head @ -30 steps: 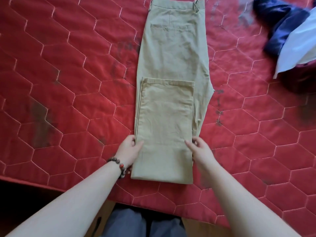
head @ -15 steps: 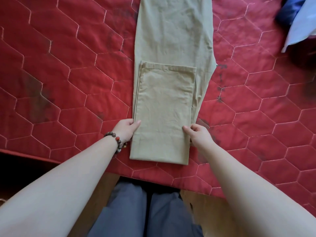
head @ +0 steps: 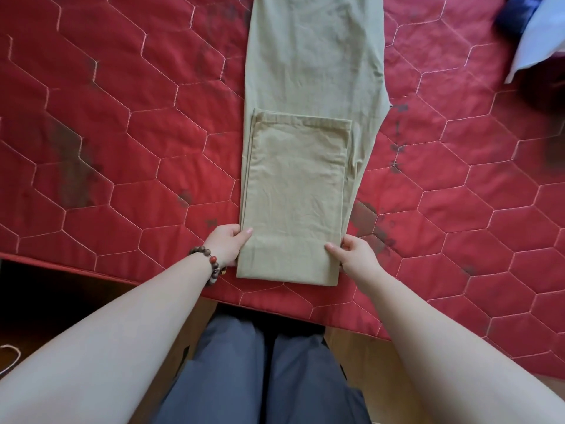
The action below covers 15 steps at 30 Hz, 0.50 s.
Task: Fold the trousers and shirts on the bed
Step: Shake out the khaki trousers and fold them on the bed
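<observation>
- My left hand (head: pixel 227 243) and right hand (head: pixel 354 255) have slid nearer the fold of the khaki cotton trousers (head: pixel 295 197) — each now pinching an edge.
- Grip set, so I judge the next fold up the red quilted bed (head: pixel 122 148) can begin.

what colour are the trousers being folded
Khaki beige, plain with no pattern; the trousers show clearly in the head view, lying on the red quilted bed cover.

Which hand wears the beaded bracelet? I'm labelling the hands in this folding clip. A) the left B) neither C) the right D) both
A: the beaded bracelet sits on the wrist of the left hand, which holds the khaki trousers at one edge; the right hand, on the opposite edge, has a bare wrist.
</observation>
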Tool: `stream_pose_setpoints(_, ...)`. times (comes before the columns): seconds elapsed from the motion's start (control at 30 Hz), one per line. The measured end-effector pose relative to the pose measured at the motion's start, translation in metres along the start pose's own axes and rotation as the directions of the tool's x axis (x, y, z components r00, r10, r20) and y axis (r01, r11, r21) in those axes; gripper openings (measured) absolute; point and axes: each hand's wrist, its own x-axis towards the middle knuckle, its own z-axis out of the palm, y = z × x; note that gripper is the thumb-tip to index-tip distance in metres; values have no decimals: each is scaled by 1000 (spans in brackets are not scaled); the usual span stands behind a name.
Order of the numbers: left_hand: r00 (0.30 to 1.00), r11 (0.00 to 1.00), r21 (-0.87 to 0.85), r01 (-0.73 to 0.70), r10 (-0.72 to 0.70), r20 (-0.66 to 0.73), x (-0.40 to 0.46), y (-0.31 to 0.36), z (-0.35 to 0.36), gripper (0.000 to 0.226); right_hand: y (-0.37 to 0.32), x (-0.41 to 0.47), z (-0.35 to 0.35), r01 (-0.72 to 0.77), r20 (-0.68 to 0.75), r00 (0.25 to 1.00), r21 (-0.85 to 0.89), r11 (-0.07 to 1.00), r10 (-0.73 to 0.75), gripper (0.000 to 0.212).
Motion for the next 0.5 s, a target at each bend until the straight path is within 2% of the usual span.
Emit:
stream_pose_setpoints(0.1,1000,999,-30,10,-10,-2,-2,-2,2,43,1,-3,1,10,-11,1000,33,999,-10,19)
stream_pose_setpoints(0.23,998,995,-89,35,-30,54,-1,-4,2,16,4,-5,2,22,-7,1000,57,998,-22,20)
stream_pose_setpoints(0.3,999,998,-50,25,-23,38,1,0,2,13,0,0,3,19,-30,999,57,998,-17,21)
stream_pose_setpoints(0.43,971,988,79,-130,143,-190,14,34,4,27,-23,16,3,67,-142,988,64,996,-57,9)
stream_pose_setpoints(0.5,941,978,92,-186,204,-272,25,62,4,27,-41,28,1,117,-215,971,61,991,-101,11)
